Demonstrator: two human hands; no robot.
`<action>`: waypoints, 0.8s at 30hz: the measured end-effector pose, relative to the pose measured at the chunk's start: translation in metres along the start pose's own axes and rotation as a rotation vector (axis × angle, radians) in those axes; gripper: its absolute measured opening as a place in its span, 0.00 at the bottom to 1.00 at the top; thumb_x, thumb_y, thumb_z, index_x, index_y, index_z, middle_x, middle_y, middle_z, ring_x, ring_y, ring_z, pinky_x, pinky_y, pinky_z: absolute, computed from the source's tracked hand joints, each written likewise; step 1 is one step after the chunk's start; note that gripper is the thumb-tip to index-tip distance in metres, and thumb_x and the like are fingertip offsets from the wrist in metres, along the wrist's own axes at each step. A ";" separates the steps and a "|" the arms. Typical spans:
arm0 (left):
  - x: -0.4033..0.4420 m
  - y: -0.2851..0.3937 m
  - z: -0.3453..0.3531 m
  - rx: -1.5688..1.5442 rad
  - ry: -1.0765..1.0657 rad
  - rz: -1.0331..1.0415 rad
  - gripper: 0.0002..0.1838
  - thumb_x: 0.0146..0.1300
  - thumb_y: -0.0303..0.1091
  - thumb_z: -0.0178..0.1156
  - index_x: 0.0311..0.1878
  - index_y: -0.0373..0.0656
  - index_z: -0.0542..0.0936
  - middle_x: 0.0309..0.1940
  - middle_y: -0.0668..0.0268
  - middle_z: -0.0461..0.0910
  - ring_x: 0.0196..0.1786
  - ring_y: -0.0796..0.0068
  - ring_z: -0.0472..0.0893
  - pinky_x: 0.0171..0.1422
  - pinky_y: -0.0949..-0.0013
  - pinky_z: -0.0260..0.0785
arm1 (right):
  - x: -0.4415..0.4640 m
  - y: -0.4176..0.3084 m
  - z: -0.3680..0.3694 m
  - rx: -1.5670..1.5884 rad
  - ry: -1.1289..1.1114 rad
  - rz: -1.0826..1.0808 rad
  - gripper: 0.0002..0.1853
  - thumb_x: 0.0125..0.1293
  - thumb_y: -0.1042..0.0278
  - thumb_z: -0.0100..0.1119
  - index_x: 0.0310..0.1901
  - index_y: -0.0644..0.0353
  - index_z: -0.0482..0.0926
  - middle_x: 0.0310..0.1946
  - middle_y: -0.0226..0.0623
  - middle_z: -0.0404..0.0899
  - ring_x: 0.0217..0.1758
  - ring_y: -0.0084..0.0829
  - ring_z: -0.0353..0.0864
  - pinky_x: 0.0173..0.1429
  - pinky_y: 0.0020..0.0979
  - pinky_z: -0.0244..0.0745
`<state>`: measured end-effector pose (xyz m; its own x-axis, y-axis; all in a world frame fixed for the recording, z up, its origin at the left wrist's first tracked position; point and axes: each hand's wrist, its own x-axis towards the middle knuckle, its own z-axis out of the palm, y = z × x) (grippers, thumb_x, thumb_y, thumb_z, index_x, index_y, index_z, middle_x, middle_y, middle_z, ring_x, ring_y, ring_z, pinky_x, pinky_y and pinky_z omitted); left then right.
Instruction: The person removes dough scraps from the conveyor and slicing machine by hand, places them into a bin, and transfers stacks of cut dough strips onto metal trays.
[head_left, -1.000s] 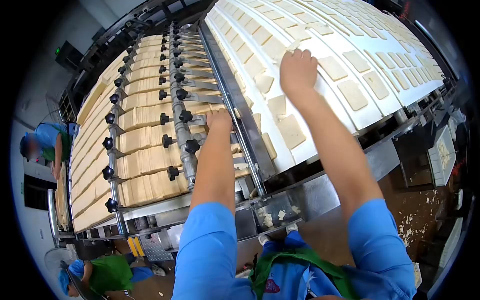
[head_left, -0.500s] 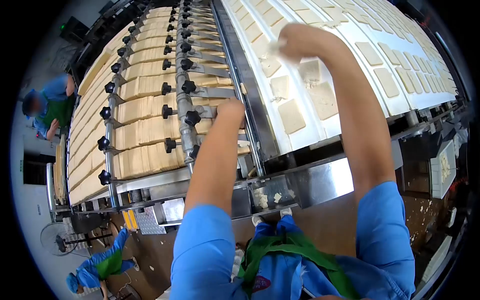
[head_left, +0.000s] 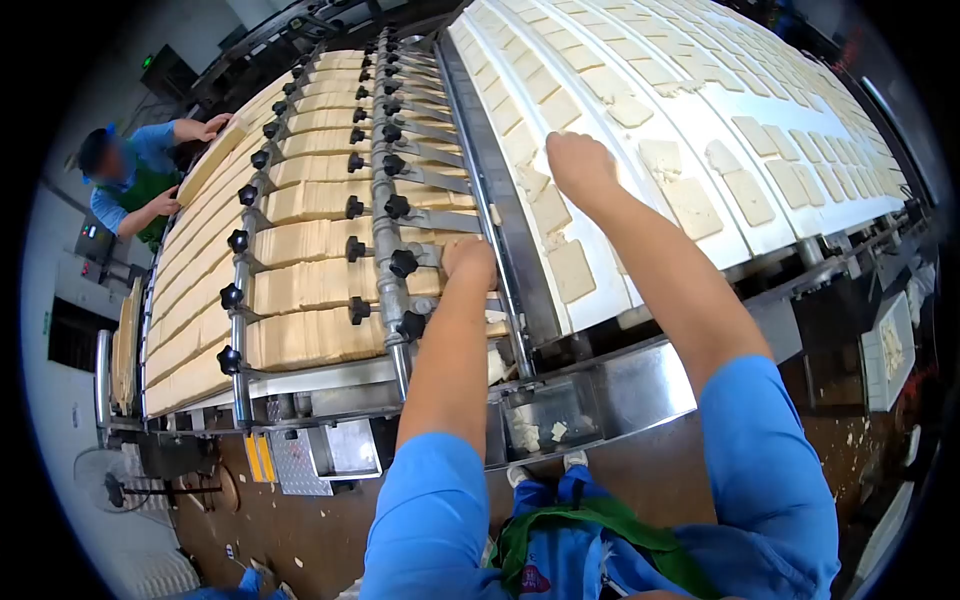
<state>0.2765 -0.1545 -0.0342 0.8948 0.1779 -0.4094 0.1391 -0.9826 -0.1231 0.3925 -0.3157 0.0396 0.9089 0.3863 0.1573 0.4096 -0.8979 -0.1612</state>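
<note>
My left hand (head_left: 470,263) is closed at the feeding end of the machine, beside a flat metal strip (head_left: 440,221) and the long steel roller (head_left: 488,205). Whatever its curled fingers hold is hidden. Over the near left part of the white conveyor belt (head_left: 632,208) is my right hand (head_left: 582,166), its fingers pressed together; I cannot make out anything in them. Thin, pale square wafers (head_left: 572,271) lie under and around it, some broken or overlapping. To the left, rows of stacked wafers (head_left: 310,238) stand on edge beneath a bar with black star knobs (head_left: 403,263).
A co-worker (head_left: 135,185) at the far left has both hands on a long row of wafers (head_left: 208,160). A metal tray (head_left: 548,420) with crumbs sits below the machine's front edge. At right is a white bin (head_left: 888,345); a fan (head_left: 108,482) stands at lower left.
My right hand has moved down over the belt, and the view has shifted. The far-left co-worker has reached onto the stacks. Another person at lower left has mostly left view.
</note>
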 end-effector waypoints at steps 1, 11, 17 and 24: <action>0.000 0.000 0.004 -0.043 0.014 0.002 0.22 0.50 0.37 0.65 0.52 0.50 0.81 0.59 0.64 0.74 0.64 0.65 0.70 0.67 0.64 0.56 | 0.000 0.004 -0.013 -0.011 0.000 0.015 0.10 0.59 0.69 0.57 0.42 0.59 0.78 0.40 0.44 0.78 0.49 0.40 0.76 0.50 0.40 0.70; -0.152 0.003 -0.039 -0.331 1.058 0.157 0.18 0.53 0.34 0.62 0.48 0.41 0.78 0.49 0.56 0.73 0.55 0.56 0.70 0.61 0.52 0.59 | 0.017 0.083 -0.060 -0.118 0.245 0.130 0.14 0.61 0.66 0.55 0.47 0.62 0.74 0.45 0.50 0.76 0.53 0.49 0.75 0.50 0.46 0.76; -0.163 -0.054 -0.007 -0.252 1.138 0.028 0.20 0.53 0.33 0.61 0.51 0.40 0.75 0.51 0.52 0.70 0.58 0.50 0.67 0.63 0.49 0.57 | -0.031 0.116 -0.085 -0.211 0.246 0.544 0.14 0.62 0.69 0.53 0.49 0.62 0.72 0.51 0.54 0.72 0.51 0.53 0.75 0.53 0.46 0.73; -0.152 -0.052 0.004 -0.377 1.159 0.008 0.22 0.53 0.30 0.60 0.53 0.40 0.73 0.53 0.52 0.67 0.59 0.51 0.65 0.63 0.50 0.55 | -0.025 0.093 -0.087 -0.263 0.443 0.292 0.18 0.61 0.64 0.54 0.50 0.63 0.68 0.47 0.54 0.74 0.47 0.54 0.77 0.47 0.52 0.74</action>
<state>0.1312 -0.1301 0.0308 0.7177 0.2078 0.6646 0.0735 -0.9717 0.2245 0.4010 -0.4277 0.1053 0.8385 0.0417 0.5433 0.0630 -0.9978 -0.0207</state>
